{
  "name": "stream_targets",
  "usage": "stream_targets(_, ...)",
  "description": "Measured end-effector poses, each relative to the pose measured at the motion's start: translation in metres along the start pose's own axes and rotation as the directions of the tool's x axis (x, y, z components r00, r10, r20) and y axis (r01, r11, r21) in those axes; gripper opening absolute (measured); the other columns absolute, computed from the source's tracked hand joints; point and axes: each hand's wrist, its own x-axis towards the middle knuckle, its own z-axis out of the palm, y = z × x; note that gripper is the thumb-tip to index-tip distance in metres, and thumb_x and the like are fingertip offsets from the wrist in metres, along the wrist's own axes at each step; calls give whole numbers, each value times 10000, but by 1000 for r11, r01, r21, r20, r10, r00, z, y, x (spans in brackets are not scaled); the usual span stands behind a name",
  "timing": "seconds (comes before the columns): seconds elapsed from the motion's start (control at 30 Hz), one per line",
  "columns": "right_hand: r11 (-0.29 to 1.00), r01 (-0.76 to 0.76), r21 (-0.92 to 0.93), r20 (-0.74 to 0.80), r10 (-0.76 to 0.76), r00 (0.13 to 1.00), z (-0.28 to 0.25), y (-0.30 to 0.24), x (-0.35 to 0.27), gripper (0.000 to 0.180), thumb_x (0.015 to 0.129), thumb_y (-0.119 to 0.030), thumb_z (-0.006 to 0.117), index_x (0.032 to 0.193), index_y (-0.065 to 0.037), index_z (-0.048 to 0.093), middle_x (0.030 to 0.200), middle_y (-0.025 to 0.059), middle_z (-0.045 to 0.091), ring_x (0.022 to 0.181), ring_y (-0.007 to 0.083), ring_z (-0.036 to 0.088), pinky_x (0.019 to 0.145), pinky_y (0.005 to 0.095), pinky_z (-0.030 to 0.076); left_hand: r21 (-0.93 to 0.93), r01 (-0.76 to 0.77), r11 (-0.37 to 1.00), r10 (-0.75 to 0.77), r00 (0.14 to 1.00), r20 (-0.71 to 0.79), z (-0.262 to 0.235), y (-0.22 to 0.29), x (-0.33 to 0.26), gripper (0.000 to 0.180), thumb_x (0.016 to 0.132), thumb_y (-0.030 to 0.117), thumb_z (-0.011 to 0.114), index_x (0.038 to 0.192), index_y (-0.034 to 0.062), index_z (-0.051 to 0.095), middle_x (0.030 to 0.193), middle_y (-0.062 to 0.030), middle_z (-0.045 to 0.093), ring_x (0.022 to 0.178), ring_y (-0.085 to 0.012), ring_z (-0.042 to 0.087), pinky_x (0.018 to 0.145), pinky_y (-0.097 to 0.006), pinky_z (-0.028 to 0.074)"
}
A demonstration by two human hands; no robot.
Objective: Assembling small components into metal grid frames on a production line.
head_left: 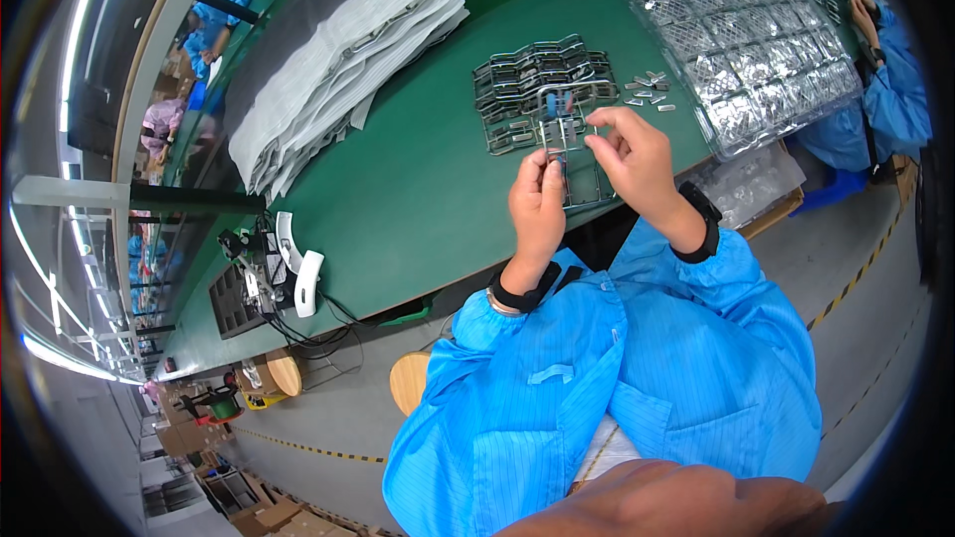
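Observation:
My left hand (537, 204) pinches the lower part of a thin metal frame strip (559, 151) that stands upright above the green table (418, 189). My right hand (637, 154) grips the strip's right side with thumb and fingertips. Both wrists wear black bands below blue sleeves. Just beyond the hands lies a pile of the same grey metal frames (542, 85). A few small loose metal pieces (649, 89) lie to the right of that pile.
Clear plastic blister trays (746, 30) cover the table's far right. A stack of grey-white sheets (338, 50) lies at the far left. A black device with cables and a white holder (269, 273) sits near the left edge. Another person in blue (890, 89) works at right.

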Motion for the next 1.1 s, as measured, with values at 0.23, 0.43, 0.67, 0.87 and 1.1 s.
stream_targets(0.23, 897, -254, 362, 164, 207, 964, 1, 8, 1, 303, 762, 21, 634, 1052, -5, 550, 832, 91, 687, 633, 123, 614, 578, 258, 473, 74, -119, 990, 121, 993, -18, 12, 5, -1, 174, 917, 95, 538, 1061, 7, 581, 763, -54, 584, 663, -100, 534, 602, -248, 431)
stream_targets(0.43, 997, -9, 71, 58, 5, 998, 3, 1, -3, 419, 762, 31, 635, 1166, -26, 538, 830, 95, 669, 668, 178, 615, 585, 286, 491, 178, -26, 984, 2, 991, 135, 0, 12, 2, 207, 949, 119, 503, 1110, -2, 554, 778, -14, 596, 648, -48, 549, 542, -191, 442)
stream_targets(0.67, 821, 558, -119, 52, -556, 830, 1, 20, -3, 433, 696, 47, 674, 1116, -17, 589, 777, 79, 622, 684, 225, 600, 552, 308, 491, 70, 117, 991, -127, 980, 155, -7, 21, 6, 202, 966, 162, 476, 1082, 17, 557, 740, -2, 573, 588, -41, 527, 506, -183, 446)
stream_targets(0.87, 858, 512, -36, 45, -510, 859, 0, 16, 2, 247, 666, 37, 689, 903, -20, 646, 730, 71, 606, 682, 243, 586, 561, 322, 475, 75, 171, 982, -181, 969, 169, -5, 26, 6, 193, 970, 174, 456, 1032, 28, 565, 711, -11, 572, 540, -42, 512, 473, -182, 424)
stream_targets(1.1, 905, 420, 63, 85, -425, 901, 0, 15, 1, 188, 670, 39, 686, 834, -38, 642, 783, 65, 649, 712, 253, 607, 606, 347, 471, 82, 186, 979, -198, 963, 182, -9, 23, 7, 184, 968, 167, 458, 1024, 28, 565, 709, -9, 569, 536, -41, 503, 470, -182, 419)
